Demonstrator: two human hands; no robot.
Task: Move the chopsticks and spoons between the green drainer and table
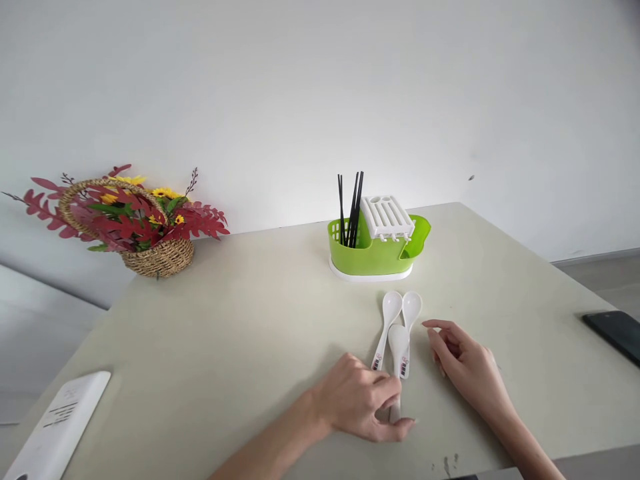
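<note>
Three white spoons lie together on the table in front of me. The left spoon and the right spoon have their bowls side by side, and the front spoon overlaps them, bowl pointing away from me. My left hand is closed around the handle of that front spoon, thumb low and index finger above. To the right of the spoons rests my right hand, holding nothing, its index finger stretched toward them and the others loosely curled. Behind the spoons stands a green cutlery holder with a white slotted top.
Several black chopsticks stand in the holder's left compartment. A wicker basket of artificial flowers sits at the back left. There is a white flat object at the front left and a black phone at the right edge.
</note>
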